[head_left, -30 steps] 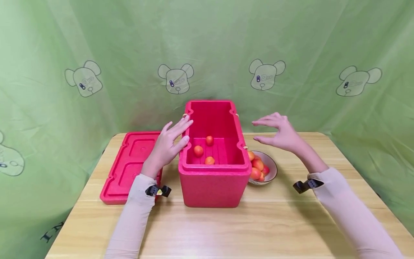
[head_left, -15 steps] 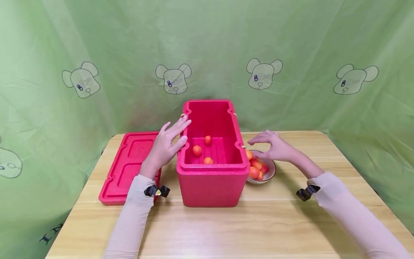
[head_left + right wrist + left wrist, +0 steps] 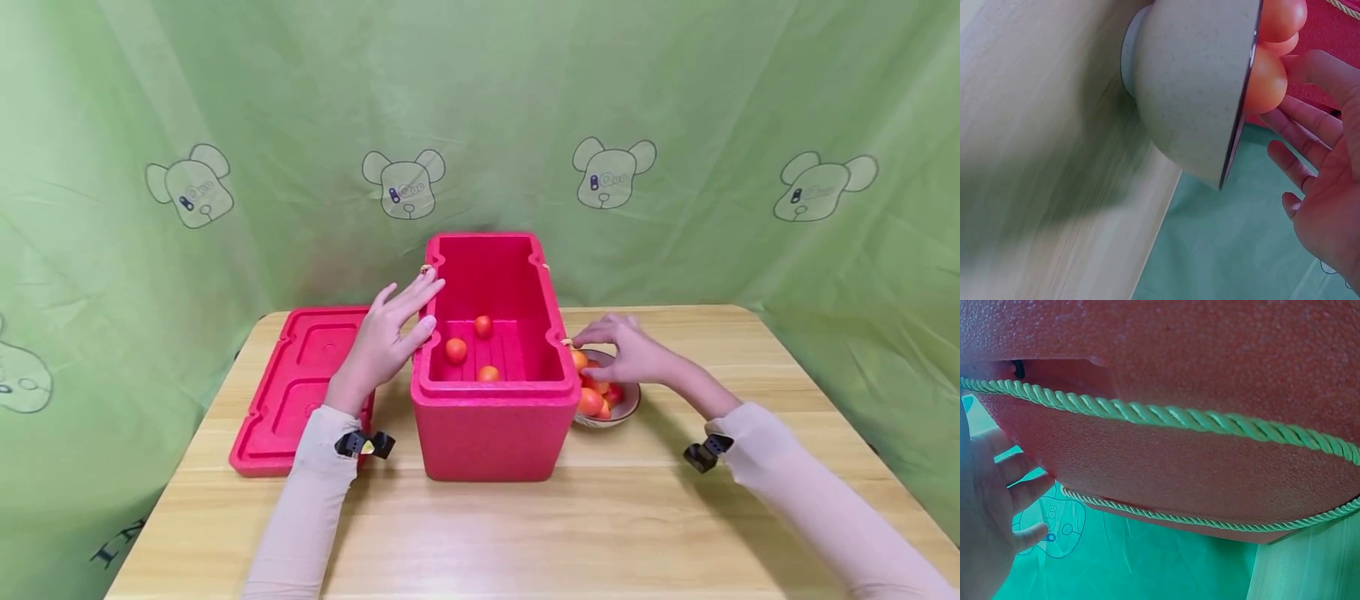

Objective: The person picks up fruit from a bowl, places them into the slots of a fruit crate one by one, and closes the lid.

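In the head view a deep red foam box [image 3: 491,437] stands in the middle of the table. Three small orange-red round fruits, one of them an orange fruit [image 3: 455,351], lie on its floor. My left hand [image 3: 386,342] rests on the box's left rim, fingers extended. At the bowl [image 3: 626,408] to the right of the box, my right hand [image 3: 630,354] reaches in from above. Its thumb and fingers close round a fruit [image 3: 1266,81] near the bowl's rim in the right wrist view; their exact contact is partly hidden. Several more fruits [image 3: 591,402] fill the bowl.
The red lid [image 3: 270,425] lies flat on the table [image 3: 487,542], left of the box. A twisted cord [image 3: 1172,417] runs along the box's outer side. Behind the table hangs a green curtain [image 3: 495,92] with bear-head prints.
My right hand has come down and left from above the table to the fruits in the bowl, its thumb and fingers closing in. The left hand has stayed on the box rim.
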Demonstrator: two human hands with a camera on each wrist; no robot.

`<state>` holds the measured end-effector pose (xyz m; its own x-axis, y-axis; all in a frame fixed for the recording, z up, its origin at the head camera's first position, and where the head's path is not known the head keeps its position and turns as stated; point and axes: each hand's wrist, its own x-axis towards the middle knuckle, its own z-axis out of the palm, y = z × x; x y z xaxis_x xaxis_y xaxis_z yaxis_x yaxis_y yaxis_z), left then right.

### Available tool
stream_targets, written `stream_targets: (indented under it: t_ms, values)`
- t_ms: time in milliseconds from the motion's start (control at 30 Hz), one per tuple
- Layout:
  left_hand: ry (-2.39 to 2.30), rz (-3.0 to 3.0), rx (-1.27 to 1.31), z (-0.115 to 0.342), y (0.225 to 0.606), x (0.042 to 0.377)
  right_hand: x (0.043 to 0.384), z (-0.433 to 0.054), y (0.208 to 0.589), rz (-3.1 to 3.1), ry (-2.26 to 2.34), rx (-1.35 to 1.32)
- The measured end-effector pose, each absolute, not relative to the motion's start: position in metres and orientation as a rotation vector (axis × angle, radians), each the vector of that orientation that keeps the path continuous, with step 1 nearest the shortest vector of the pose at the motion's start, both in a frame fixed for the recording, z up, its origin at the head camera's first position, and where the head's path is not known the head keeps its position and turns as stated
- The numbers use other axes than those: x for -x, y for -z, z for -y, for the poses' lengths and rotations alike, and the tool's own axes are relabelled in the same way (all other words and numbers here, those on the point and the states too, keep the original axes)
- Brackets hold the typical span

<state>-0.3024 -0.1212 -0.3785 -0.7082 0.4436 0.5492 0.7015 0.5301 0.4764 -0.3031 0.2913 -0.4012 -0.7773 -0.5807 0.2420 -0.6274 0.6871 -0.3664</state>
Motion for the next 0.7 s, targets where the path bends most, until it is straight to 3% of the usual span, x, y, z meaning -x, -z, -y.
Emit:
stream_targets:
  t_ms: [700]
  values:
    - [0.989,2.411,0.946,0.122,0.377,0.302,0.308,-0.281,0.403,2.803,-0.582,-0.987]
